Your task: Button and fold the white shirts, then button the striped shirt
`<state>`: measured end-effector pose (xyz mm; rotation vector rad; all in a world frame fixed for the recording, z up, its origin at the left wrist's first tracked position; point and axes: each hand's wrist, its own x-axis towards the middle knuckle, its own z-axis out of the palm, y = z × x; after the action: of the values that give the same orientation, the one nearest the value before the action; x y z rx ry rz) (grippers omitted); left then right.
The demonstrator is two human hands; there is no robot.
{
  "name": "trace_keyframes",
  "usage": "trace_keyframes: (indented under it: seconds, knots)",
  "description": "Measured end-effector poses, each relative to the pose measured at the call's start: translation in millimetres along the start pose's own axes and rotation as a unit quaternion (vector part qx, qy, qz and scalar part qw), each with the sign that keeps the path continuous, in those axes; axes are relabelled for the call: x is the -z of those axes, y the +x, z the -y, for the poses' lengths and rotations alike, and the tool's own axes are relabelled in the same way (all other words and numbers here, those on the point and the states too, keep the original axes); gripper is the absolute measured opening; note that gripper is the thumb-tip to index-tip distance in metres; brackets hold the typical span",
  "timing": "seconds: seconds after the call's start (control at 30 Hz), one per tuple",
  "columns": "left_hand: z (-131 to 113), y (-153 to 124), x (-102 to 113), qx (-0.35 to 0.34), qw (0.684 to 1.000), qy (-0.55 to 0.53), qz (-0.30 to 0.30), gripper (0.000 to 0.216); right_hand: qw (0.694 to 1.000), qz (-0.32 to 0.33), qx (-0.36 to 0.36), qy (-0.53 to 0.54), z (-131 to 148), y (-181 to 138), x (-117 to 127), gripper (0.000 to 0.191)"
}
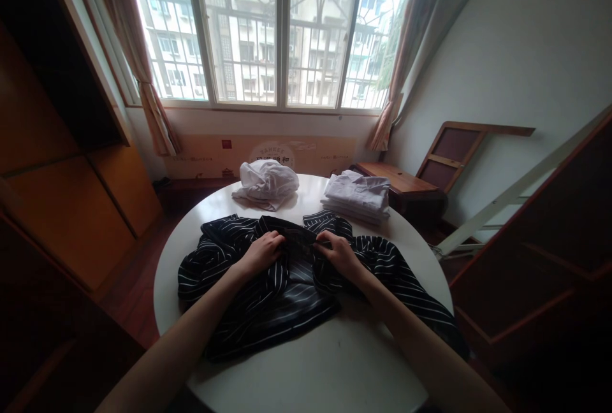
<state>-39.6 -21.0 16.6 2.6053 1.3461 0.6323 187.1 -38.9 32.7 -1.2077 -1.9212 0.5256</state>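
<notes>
A black shirt with white stripes (272,317) lies spread and rumpled across the white round table (329,368). Its collar faces the far side, and one sleeve trails over the table's right edge. My left hand (264,250) pinches the collar on its left side. On the collar's right side, my right hand (338,255) grips the cloth between thumb and fingers. Between both hands the collar band is raised a little, with the inside of the shirt showing below it.
Behind the shirt sit a crumpled white cloth (268,182) at left and a stack of folded white clothes (357,195) at right. A wooden chair (444,158) and a pale ladder (488,222) stand to the right, an orange cabinet (71,215) to the left. A window (282,30) is ahead.
</notes>
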Motion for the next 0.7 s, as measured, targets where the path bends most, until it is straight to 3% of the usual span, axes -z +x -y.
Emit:
trace_keyframes:
  seconds: [0.13,0.27,0.47,0.63,0.7]
  knots:
    - [-5.7,1.0,3.0,0.017,0.997,-0.072,-0.029,0.011,0.995,-0.004,-0.046,0.092,-1.4,3.4,0.4,0.014]
    - [-17.2,4.1,-0.9,0.024,0.965,-0.257,-0.041,0.013,0.972,0.045,-0.080,0.216,5.3,2.1,0.7,0.023]
    - [-28.6,8.8,-19.3,0.050,0.900,-0.431,0.032,0.020,0.921,0.149,-0.134,0.334,14.2,-7.4,-10.5,0.025]
    - [-21.5,10.4,-22.2,0.096,0.837,-0.530,0.095,0.034,0.918,0.091,-0.171,0.347,7.2,-4.6,-24.5,0.020]
    - [-18.6,11.0,-20.3,0.119,0.832,-0.535,0.089,0.034,0.917,0.067,-0.178,0.350,5.7,-2.8,-25.6,0.017]
